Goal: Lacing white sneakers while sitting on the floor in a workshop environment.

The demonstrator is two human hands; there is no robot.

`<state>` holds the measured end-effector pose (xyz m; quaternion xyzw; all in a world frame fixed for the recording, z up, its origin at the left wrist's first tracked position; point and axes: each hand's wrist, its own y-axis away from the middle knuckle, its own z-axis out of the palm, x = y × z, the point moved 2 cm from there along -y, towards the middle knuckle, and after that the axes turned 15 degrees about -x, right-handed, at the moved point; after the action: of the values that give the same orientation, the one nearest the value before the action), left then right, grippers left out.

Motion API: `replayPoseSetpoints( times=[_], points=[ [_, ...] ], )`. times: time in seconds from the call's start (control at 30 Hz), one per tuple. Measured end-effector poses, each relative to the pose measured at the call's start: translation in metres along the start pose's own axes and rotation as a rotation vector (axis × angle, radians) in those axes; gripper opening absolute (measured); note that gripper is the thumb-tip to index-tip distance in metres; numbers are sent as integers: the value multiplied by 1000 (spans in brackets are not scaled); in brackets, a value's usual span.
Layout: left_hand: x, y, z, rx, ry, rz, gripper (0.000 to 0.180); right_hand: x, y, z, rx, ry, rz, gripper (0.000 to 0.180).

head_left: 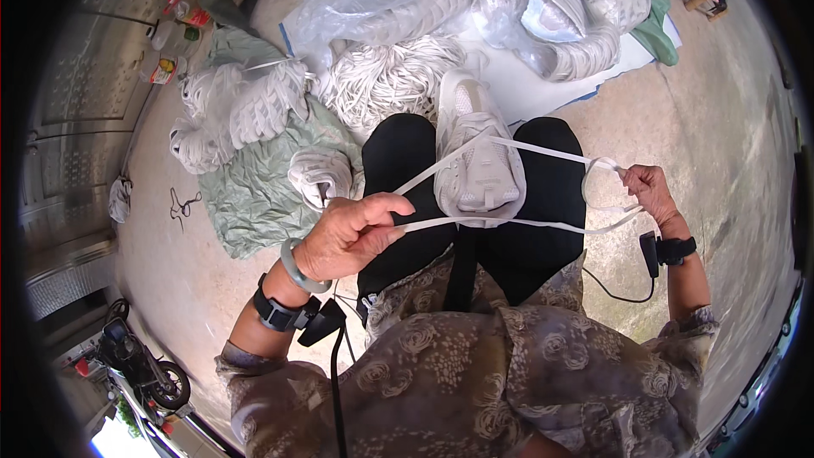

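A white sneaker (482, 171) rests upright between my knees, its tongue end toward me. From its front a white shoelace (547, 151) runs out to both sides in long strands. My left hand (356, 233), left of the shoe, is closed with the lace pinched between thumb and fingers. Well out to the right, my right hand (651, 193) is closed on the other side of the lace, part of which hangs in a loop beside the fingers. The strands look drawn fairly straight across my lap.
Beyond my knees lies a heap of loose white laces (386, 76). Bundled white shoe parts in plastic (564, 13) sit on a white sheet; more bundles (246, 110) and one shoe piece (320, 176) lie on green cloth (246, 208). Cables hang from my wrist straps.
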<state>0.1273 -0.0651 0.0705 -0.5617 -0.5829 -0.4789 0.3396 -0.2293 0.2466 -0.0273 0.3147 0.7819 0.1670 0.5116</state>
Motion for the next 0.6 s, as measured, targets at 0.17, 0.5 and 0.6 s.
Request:
replayPoseSetpoints(
  times=[0.17, 0.5, 0.6],
  points=[
    [-25, 58, -27, 302, 216, -184, 15, 47, 8, 4, 112, 151, 44, 17],
    [-44, 14, -25, 457, -703, -253, 15, -105, -20, 54, 409, 603, -484, 29],
    [-35, -43, 3, 354, -497, -45, 39, -146, -31, 79, 340, 635, -684, 30]
  ],
)
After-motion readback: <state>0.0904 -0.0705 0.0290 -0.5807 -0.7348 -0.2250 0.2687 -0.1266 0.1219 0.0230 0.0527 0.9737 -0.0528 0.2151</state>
